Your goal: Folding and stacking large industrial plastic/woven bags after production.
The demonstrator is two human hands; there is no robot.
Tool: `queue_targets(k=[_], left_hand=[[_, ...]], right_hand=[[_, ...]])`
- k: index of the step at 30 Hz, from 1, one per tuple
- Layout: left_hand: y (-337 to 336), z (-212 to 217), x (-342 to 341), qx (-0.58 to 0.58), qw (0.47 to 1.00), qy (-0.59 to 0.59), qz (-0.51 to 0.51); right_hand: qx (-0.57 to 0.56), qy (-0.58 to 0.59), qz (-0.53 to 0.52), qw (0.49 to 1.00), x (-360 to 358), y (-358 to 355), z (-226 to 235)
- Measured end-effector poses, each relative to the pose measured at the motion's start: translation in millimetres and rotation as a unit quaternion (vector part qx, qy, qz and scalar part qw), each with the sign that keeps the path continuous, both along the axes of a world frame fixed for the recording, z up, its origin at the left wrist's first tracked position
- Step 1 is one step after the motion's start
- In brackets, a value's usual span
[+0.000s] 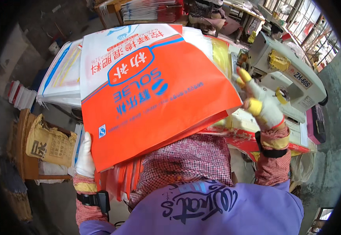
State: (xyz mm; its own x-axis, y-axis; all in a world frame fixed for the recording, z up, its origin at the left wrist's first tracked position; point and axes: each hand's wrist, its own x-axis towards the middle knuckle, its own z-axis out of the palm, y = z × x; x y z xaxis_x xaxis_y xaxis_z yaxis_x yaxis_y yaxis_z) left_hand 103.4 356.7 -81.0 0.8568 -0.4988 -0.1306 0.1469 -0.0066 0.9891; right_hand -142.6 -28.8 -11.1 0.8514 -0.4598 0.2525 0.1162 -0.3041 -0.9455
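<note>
A large orange-red and white printed woven sack (158,105) lies flat and slanted across my lap, its white part toward the far side. My left hand (85,156), in a white glove, grips the sack's lower left edge, with part of the fingers hidden behind it. Just off the right corner of the sack is my right hand (258,102), in a white glove with yellow-wrapped fingers. Its fingers are spread and nothing shows in them. More red sacks (121,178) hang under the near edge, over the checked cloth (186,158) on my lap.
A pale sewing machine (282,70) stands close at the right, with a black and pink box (315,124) beside it. White sacks (60,74) are stacked at the left, beyond a wooden chair (23,145) holding a tan sack (49,143). Another sack pile (150,11) stands at the back.
</note>
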Motion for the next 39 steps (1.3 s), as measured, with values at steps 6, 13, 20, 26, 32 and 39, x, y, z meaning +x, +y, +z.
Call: queue_targets(k=[6,13,20,26,32,39], left_hand=[[2.0,-11.9,-40.2,0.017,0.994,0.1,-0.047],[7.8,-18.8,-3.4,0.177,0.965,-0.195,0.007],[64.2,91.8,47.8,0.251,0.849,-0.44,0.151],[165.5,48.2,13.9,0.206,0.732,-0.47,0.448],[223.6,-82.3,-50.0,0.124,0.903,0.027,0.41],[253.0,-217.5,-105.1,0.179,0.889,0.313,0.281]], right_hand=[[-0.296,0.372,-0.069,0.877,26.5,1.5,-25.8],[-0.29,0.32,-0.083,0.898,40.9,12.2,-81.3],[-0.33,0.2,-0.03,0.922,186.3,34.7,-82.6],[-0.414,0.105,-0.018,0.904,295.7,189.2,-51.4],[-0.524,0.048,0.139,0.839,341.3,267.8,-131.5],[-0.43,0.443,0.178,0.766,355.7,270.7,-247.2]])
